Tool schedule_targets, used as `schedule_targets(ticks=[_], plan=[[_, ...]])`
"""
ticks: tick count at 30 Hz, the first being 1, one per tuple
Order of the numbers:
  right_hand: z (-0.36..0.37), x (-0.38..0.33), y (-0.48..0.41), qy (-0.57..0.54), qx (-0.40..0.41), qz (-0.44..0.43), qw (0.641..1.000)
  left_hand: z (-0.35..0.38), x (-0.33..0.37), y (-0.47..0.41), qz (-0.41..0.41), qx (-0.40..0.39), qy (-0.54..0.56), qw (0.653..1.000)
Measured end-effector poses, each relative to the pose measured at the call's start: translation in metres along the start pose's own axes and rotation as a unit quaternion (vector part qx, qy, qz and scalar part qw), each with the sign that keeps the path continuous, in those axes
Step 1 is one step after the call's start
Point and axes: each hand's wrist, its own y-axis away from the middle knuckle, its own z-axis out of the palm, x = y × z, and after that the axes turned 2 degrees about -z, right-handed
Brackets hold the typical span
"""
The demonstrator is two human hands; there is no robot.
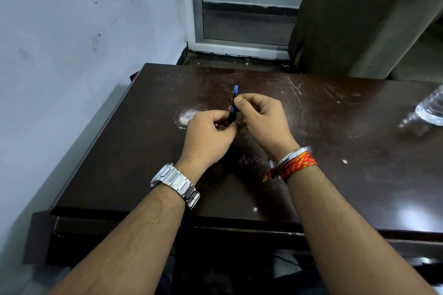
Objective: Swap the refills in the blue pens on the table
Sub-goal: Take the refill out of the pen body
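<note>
Head view shows both your hands raised over the dark, scratched table (311, 174), meeting on one blue pen (234, 102) that stands nearly upright between them. Your left hand (208, 137) has its fingers curled around the pen's lower end, while your right hand (261, 118) pinches the barrel higher up with thumb and forefinger, leaving the blue tip clear above. A clear bottle (431, 108) lies at the table's right edge, well apart from your hands.
</note>
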Motion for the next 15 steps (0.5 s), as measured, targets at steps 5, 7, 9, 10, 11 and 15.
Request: schedule_targets(ticks=[5, 7, 9, 10, 11, 15], plan=[[0.0035, 0.0001, -0.0018, -0.057, 0.020, 0.043, 0.997, -0.0026, -0.0004, 0.0006, -0.016, 0.000, 0.014, 1.000], [0.0031, 0.0020, -0.0006, -0.036, 0.024, 0.035, 0.998, -0.0021, -0.0016, -0.0003, -0.023, 0.004, 0.018, 1.000], [0.0022, 0.0014, 0.0017, -0.045, 0.035, 0.028, 0.998, -0.0020, -0.0020, -0.0010, -0.020, 0.011, 0.016, 1.000], [0.0021, 0.0008, 0.0022, -0.061, 0.045, 0.029, 0.997, -0.0020, -0.0017, -0.0011, -0.018, 0.014, 0.016, 1.000], [0.0023, -0.0001, 0.0023, -0.085, 0.056, 0.035, 0.994, -0.0024, -0.0008, -0.0008, -0.018, 0.015, 0.020, 1.000], [0.0052, -0.0015, 0.0021, -0.149, 0.072, 0.047, 0.985, -0.0013, -0.0014, -0.0008, -0.017, 0.012, 0.021, 1.000]])
